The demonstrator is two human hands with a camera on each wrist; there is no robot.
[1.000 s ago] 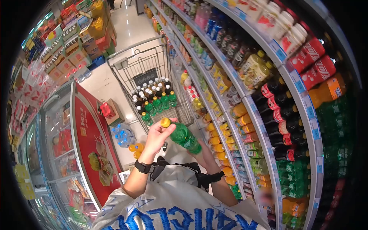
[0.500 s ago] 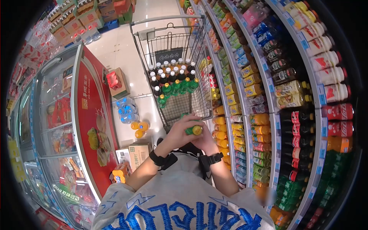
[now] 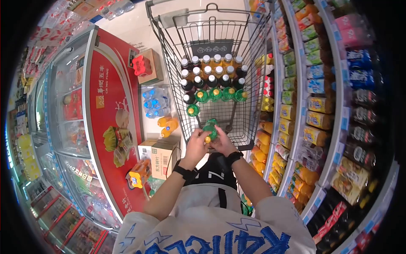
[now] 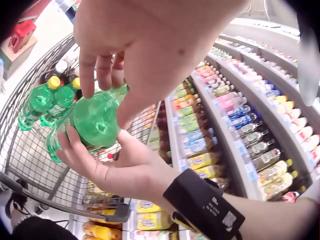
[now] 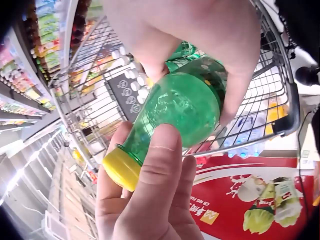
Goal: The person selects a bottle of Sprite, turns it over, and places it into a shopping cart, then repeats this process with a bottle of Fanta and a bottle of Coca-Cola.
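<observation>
A green plastic soda bottle (image 3: 210,126) is held in both hands over the near end of the shopping cart (image 3: 228,113), its yellow cap toward the person. My left hand (image 3: 196,147) grips its neck just below the cap (image 5: 121,168), thumb along the shoulder. Around the body of the bottle curls my right hand (image 3: 224,144), fingers spread on the side in the left wrist view. Inside the cart, green bottles (image 3: 215,94) with yellow caps stand in front of rows of dark bottles (image 3: 212,80) and amber bottles (image 3: 207,68) with pale caps.
At the left stands a freezer with a red panel (image 3: 110,84). Beside it on the floor are water bottles (image 3: 155,103), orange bottles (image 3: 168,125) and a cardboard box (image 3: 164,158). Shelves of drinks (image 3: 316,101) run close along the right side.
The cart is now nearer. Held slanting across the front of the body a second ago, the bottle has turned cap toward the person and moved over the cart's near end. Both hands still hold it.
</observation>
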